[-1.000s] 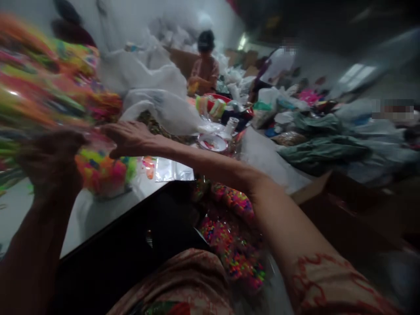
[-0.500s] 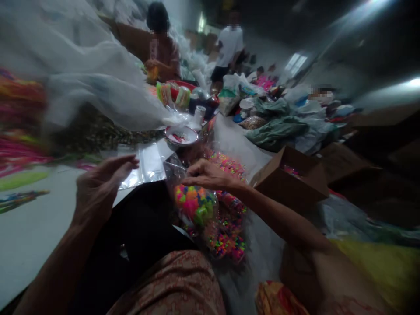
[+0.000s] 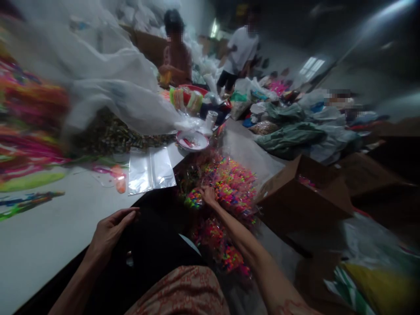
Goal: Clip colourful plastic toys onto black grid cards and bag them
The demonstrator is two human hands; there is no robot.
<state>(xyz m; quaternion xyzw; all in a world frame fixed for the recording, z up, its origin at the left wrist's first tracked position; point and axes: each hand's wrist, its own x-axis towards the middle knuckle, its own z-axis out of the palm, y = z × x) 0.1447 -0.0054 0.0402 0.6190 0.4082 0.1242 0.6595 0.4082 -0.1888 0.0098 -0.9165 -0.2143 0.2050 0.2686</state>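
1. Beside the white table's edge [image 3: 49,258], the right hand [image 3: 208,195] pinches a small clear plastic packet of neon beads [image 3: 194,199] atop a heap of similar packets [image 3: 229,183].
2. Light, crinkly and slippery by the look of it; best held at its gathered top.
3. The left hand [image 3: 110,229] rests open, empty.

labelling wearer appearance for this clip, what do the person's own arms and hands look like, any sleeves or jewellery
Both forearms are bare. The left hand and right hand show no gloves; rings or a watch cannot be made out in the dim, blurred picture. A light sleeve with a red swirling pattern starts at the right upper arm.
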